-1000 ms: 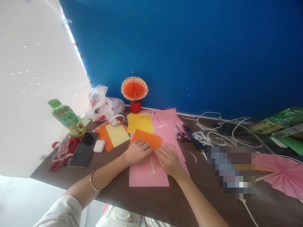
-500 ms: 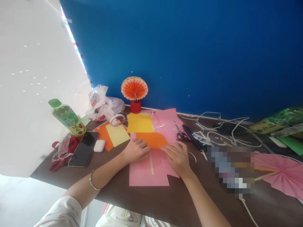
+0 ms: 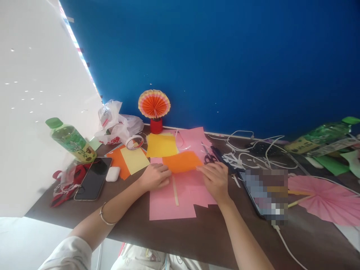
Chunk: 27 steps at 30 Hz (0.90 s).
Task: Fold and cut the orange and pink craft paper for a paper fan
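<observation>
An orange paper sheet (image 3: 182,161) lies across pink paper sheets (image 3: 171,202) on the brown table (image 3: 180,236). My left hand (image 3: 154,176) rests with curled fingers on the orange sheet's left end. At the sheet's right end my right hand (image 3: 216,179) lies flat, fingers stretched out, pressing down on it. A thin pale paper strip (image 3: 175,185) lies on the pink paper between the two hands.
Yellow (image 3: 161,145) and orange sheets, a tape roll (image 3: 133,142), a paper fan in a red cup (image 3: 154,105), a plastic bag and a green bottle (image 3: 70,139) are at the left. A phone (image 3: 93,178), earbud case, scissors (image 3: 208,157), cables, a tablet and a pink fan (image 3: 323,200) are nearby.
The orange sheet has been flattened and spread rightward. My right hand slid right along its edge; my left hand stayed at the left end. The camera shifted slightly.
</observation>
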Tool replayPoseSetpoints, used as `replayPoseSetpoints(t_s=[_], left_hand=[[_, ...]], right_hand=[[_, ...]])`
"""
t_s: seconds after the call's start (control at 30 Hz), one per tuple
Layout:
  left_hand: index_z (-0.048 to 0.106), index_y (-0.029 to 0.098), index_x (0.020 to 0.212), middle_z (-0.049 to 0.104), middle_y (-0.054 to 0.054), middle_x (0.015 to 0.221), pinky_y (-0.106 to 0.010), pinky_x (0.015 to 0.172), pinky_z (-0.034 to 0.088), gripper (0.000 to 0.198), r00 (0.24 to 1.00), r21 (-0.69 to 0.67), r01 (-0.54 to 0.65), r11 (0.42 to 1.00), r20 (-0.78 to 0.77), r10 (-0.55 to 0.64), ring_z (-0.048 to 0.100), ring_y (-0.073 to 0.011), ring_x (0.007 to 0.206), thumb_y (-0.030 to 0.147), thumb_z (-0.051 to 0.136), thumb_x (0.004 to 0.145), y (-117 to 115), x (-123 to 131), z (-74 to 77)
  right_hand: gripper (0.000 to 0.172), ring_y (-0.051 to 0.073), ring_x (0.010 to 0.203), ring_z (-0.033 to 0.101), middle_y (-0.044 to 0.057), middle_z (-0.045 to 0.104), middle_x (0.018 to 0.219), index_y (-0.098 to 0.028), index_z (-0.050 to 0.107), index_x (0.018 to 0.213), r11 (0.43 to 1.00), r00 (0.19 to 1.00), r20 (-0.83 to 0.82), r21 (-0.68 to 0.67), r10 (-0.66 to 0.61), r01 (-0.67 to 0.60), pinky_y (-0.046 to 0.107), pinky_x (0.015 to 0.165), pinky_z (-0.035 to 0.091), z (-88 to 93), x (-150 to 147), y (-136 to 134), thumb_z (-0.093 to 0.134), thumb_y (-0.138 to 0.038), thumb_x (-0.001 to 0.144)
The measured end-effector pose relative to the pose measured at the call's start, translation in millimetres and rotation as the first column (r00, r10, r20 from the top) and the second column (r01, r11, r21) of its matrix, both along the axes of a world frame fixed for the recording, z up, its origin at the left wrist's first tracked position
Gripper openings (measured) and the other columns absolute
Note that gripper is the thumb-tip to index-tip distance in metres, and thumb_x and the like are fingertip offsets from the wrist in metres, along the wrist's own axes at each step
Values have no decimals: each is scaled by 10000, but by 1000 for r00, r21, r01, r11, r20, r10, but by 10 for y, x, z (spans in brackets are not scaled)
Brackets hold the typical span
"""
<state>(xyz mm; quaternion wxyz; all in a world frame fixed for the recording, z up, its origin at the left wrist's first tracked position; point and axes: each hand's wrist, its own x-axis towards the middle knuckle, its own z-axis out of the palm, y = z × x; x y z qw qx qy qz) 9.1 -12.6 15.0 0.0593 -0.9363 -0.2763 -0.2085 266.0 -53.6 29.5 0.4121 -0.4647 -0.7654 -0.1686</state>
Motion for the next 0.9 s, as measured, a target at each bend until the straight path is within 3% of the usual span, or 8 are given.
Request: replayPoseSetpoints(t_s=[0.13, 0.23, 0.27, 0.33, 0.4, 0.47, 0.57, 0.9], left_hand=[[488, 181, 656, 514, -6, 621, -264, 505, 283, 114, 991, -160, -69, 985, 103, 86, 445, -129, 547, 178, 405, 733, 31, -61, -4], [517, 172, 695, 553, -12, 639, -257, 547, 348, 154, 928, -452, -109, 885, 274, 254, 494, -127, 565, 210, 396, 782, 30, -50, 10], [530, 168, 726, 574, -18, 656, -260, 570, 378, 181, 882, -586, -64, 808, 345, 320, 520, -129, 578, 245, 390, 810, 20, -26, 21], [545, 154, 783, 622, -46, 703, -280, 616, 440, 286, 747, -818, 153, 554, 463, 477, 584, -145, 618, 367, 370, 856, -10, 43, 49], [537, 142, 807, 656, -78, 745, -305, 657, 489, 378, 562, -862, 422, 281, 492, 665, 634, -169, 665, 486, 385, 849, -41, 119, 68], [524, 145, 819, 674, -81, 771, -318, 704, 513, 350, 414, -792, 591, 156, 464, 783, 658, -178, 703, 494, 510, 794, -56, 174, 63], [535, 152, 897, 689, -66, 836, -326, 785, 515, 314, 342, -725, 670, 162, 495, 799, 669, -181, 775, 368, 668, 711, -44, 198, 8], [524, 175, 1110, 678, -86, 1005, -381, 870, 490, 434, 377, -664, 712, 229, 636, 674, 643, -229, 934, 372, 637, 740, -104, 244, 77]], right_hand=[[160, 179, 733, 590, 24, 686, 707, -221, 677, 796, 979, 980, -129, 122, -150, 165, 350, 755, 413, -17, 222, 54, 537, -142, 809], [138, 180, 743, 594, 29, 690, 718, -217, 682, 826, 964, 972, -142, 167, -186, 209, 343, 747, 418, -49, 226, 50, 554, -169, 809], [142, 174, 749, 593, 26, 691, 724, -216, 682, 834, 972, 981, -107, 156, -160, 176, 338, 753, 416, -63, 182, 37, 552, -163, 812], [167, 167, 785, 590, 22, 701, 772, -213, 676, 866, 992, 999, 8, 116, -54, 52, 336, 773, 408, -91, 52, -1, 537, -132, 820], [193, 162, 815, 585, 19, 706, 837, -208, 662, 919, 995, 991, 117, 61, 67, -75, 338, 801, 404, -110, -89, -39, 536, -103, 818], [212, 161, 846, 581, 20, 703, 876, -205, 649, 953, 989, 972, 189, 22, 142, -149, 336, 818, 401, -117, -193, -63, 533, -89, 818], [175, 167, 869, 576, 33, 693, 902, -197, 640, 932, 987, 964, 214, -31, 158, -155, 341, 826, 393, -113, -254, -62, 536, -110, 821], [96, 155, 798, 574, 24, 669, 805, -198, 609, 866, 981, 993, 76, -177, 92, -78, 343, 829, 350, -106, -415, -58, 562, -270, 824]])
